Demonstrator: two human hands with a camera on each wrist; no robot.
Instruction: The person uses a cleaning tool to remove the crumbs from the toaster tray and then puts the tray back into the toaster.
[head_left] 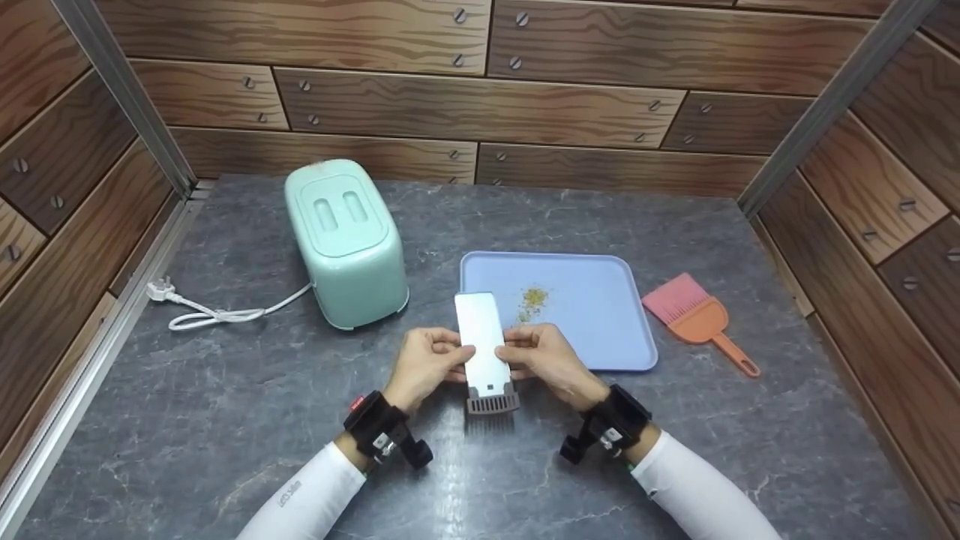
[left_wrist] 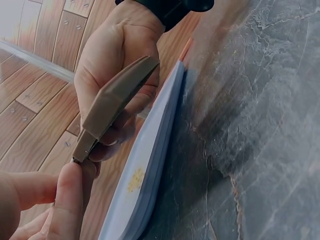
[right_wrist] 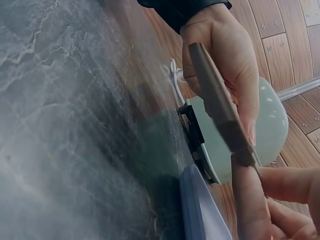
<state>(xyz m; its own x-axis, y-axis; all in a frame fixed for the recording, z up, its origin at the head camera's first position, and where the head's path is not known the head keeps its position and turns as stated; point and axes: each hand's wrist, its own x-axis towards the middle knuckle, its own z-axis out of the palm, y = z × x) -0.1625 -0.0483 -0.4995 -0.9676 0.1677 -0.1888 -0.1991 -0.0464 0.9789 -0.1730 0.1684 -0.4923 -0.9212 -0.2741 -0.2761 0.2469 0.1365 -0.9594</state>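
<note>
A toaster's crumb tray point(head_left: 481, 326), a flat silver plate with a slotted grey-brown end, is held up between both hands. My left hand point(head_left: 426, 364) pinches its left edge, thumb on the silver face and fingers beneath. On the opposite edge, my right hand point(head_left: 553, 361) pinches it the same way. The slotted end point(left_wrist: 112, 97) points toward me, and the far end overlaps the lower left of a blue serving tray point(head_left: 589, 300) in the head view. Yellow-brown crumbs point(head_left: 533, 298) lie on that blue tray. The crumb tray's underside is mostly hidden.
A mint-green toaster point(head_left: 360, 255) with its lid on stands at the left rear. Its white cord and plug point(head_left: 217, 315) lie beside it. Right of the blue tray is a pink brush with an orange handle point(head_left: 701, 322). Wood-patterned walls point(head_left: 375, 97) enclose the table.
</note>
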